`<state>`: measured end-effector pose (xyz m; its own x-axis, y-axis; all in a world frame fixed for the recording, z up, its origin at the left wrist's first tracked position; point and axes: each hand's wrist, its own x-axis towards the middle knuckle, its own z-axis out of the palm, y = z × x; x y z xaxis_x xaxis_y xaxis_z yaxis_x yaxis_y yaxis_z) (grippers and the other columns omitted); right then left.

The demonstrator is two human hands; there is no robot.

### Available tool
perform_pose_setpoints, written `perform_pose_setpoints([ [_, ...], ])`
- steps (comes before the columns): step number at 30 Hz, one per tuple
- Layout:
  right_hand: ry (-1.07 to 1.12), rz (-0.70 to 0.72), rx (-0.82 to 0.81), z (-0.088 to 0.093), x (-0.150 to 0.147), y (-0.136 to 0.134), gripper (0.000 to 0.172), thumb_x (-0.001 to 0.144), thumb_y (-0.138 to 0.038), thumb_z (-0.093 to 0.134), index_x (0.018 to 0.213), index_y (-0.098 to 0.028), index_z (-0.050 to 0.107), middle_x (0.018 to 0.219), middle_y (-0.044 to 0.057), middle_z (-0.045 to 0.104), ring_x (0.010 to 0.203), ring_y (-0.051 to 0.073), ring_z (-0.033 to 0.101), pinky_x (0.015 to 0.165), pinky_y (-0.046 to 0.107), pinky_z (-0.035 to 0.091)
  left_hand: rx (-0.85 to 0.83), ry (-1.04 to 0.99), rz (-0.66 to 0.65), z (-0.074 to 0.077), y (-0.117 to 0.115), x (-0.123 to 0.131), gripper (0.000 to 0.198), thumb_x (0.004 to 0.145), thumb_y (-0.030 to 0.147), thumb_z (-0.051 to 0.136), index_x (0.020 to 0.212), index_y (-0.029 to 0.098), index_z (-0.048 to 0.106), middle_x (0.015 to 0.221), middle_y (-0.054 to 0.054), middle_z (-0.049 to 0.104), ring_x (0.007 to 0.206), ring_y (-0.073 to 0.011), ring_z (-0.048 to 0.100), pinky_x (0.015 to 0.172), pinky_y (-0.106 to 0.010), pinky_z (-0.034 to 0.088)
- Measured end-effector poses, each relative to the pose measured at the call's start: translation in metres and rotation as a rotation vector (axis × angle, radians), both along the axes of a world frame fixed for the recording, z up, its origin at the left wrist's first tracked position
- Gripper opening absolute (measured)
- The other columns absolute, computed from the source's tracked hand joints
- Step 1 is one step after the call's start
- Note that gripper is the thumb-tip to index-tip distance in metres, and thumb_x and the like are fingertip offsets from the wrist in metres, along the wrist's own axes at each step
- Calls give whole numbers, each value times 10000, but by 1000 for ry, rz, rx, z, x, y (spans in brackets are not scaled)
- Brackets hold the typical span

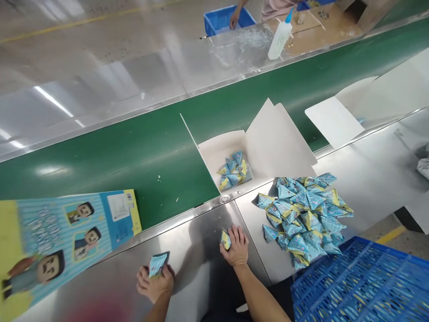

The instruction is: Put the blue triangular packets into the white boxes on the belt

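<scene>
My left hand [154, 281] is closed around a small blue packet [157, 263] low on the steel table [197, 250]. My right hand [237, 247] rests on the table and grips another small blue-and-yellow packet [225, 239]. To its right lies a heap of the same triangular packets [303, 214]. Beyond my right hand an open white carton [268, 143] sits on the green conveyor belt [127, 156] with several packets [233, 170] inside.
A printed blue-and-yellow box [56, 237] lies on the belt at left. A second open white carton [338, 118] is on the belt at right. A blue plastic crate [362, 281] stands at bottom right. Across the belt another person's hand [233, 20] reaches into a blue bin [223, 19] beside a white squeeze bottle [279, 39].
</scene>
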<state>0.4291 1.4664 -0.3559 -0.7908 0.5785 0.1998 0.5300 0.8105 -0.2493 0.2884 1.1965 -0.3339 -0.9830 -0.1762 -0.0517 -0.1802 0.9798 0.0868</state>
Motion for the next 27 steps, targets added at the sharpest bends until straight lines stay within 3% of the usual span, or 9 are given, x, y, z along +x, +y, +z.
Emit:
perform_pose_setpoints([
  [4, -13, 1, -74, -9, 2, 7, 526, 968, -528, 454, 1292, -184, 687, 1541, 78, 427, 1451, 301, 323, 1180, 467, 243, 63, -18, -74, -6, 0, -1, 734, 922, 464, 346, 1411, -48, 538, 1522, -316, 412, 1487, -450, 325, 1211, -623, 304],
  [6, 19, 6, -226, -4, 3, 14, 558, 985, -578, 412, 1253, -183, 701, 1527, 81, 441, 1462, 309, 315, 1192, 483, 267, 151, -97, -230, -7, 9, 0, 671, 946, 431, 339, 1389, -11, 581, 1541, -274, 429, 1470, -401, 380, 1223, -569, 322],
  [10, 180, 54, -876, 27, -2, 16, 777, 945, -775, 372, 1267, -130, 662, 1459, 149, 484, 1373, 290, 457, 1154, 431, 419, 409, -318, -640, 0, 63, 13, 571, 960, 358, 374, 1382, 72, 629, 1442, -188, 573, 1362, -311, 518, 1190, -484, 403],
  [12, 213, 8, -1269, 47, -9, 9, 842, 907, -820, 430, 1317, -109, 616, 1337, 173, 561, 1212, 261, 577, 1043, 384, 516, 503, -371, -772, 10, 102, 25, 512, 953, 314, 414, 1361, 119, 656, 1382, -163, 619, 1311, -296, 550, 1145, -479, 441],
  [14, 237, -94, -1518, 66, -16, 1, 821, 849, -793, 582, 1315, -118, 604, 1253, 152, 604, 1143, 249, 610, 1005, 367, 541, 569, -381, -852, 20, 138, 36, 483, 917, 220, 461, 1351, 178, 667, 1361, -125, 631, 1263, -272, 570, 1100, -459, 469],
  [17, 346, -255, -1614, 86, -24, 0, 813, 689, -676, 812, 1269, -139, 620, 1255, 123, 606, 1160, 246, 604, 1051, 358, 524, 594, -368, -926, 32, 167, 38, 488, 863, 196, 561, 1338, 200, 672, 1343, -120, 629, 1219, -264, 578, 1078, -452, 477],
  [20, 407, -398, -1676, 97, -25, 16, 913, 603, -665, 862, 1307, -149, 595, 1194, 126, 621, 1059, 242, 639, 891, 328, 572, 595, -343, -1078, 33, 167, 17, 521, 853, 376, 683, 1340, 192, 668, 1444, -147, 566, 1332, -308, 510, 1138, -496, 427],
  [22, 423, -426, -1712, 105, -26, 31, 965, 596, -681, 860, 1344, -150, 562, 1177, 135, 619, 1007, 248, 661, 785, 302, 573, 531, -271, -1017, 28, 161, -4, 526, 908, 458, 635, 1371, 211, 654, 1525, -153, 500, 1436, -333, 417, 1183, -535, 360],
  [27, 485, -237, -1706, 141, -36, 68, 894, 688, -644, 828, 1373, -147, 539, 1165, 159, 614, 994, 273, 680, 715, 319, 591, 249, -56, -376, 1, 158, -36, 539, 1042, 352, 334, 1471, 137, 580, 1613, -231, 363, 1521, -365, 301, 1182, -616, 287],
])
